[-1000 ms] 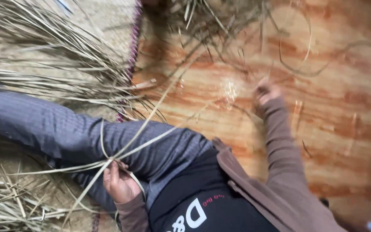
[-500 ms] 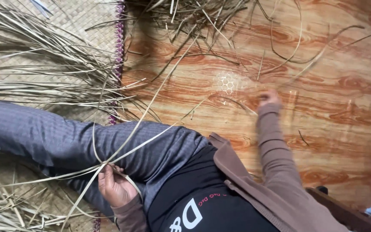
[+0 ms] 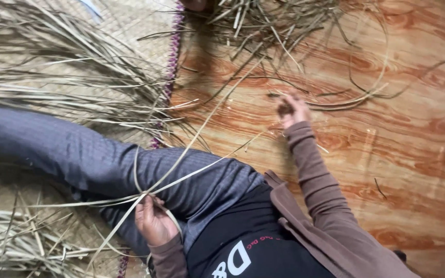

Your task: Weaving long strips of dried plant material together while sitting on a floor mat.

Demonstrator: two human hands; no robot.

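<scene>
1. dry, straw-coloured leaf strips (image 3: 145, 193) met in a small crossing at the person's lap, over a grey-trousered leg (image 3: 78, 154); only this first knot of a few strands looked joined, as far as the view showed.

2. the left hand (image 3: 153, 222) was closed around that crossing, fingers curled tight on the strands where they met, with loose ends fanning out towards the mat and the floor.

3. the right hand (image 3: 290, 109) was stretched out low over the wooden floor (image 3: 397, 154), fingers bent and partly closed near a single long strip (image 3: 346, 103); motion blur made it impossible to tell whether it actually had hold of that strip.

4. judged from the layout, the work stood at an early stage: no woven panel or plaited length was visible, and most of the material lay unused.

5. a large loose bundle of strips (image 3: 63, 77) was spread across a woven mat (image 3: 130, 23) with a purple edging, a second heap (image 3: 21, 237) lay beside the leg, and a tangle of darker offcuts (image 3: 263, 25) was scattered on the floor beyond the reaching hand.

6. brown sleeves (image 3: 315, 175) and a dark top covered the person's arms and body.
</scene>
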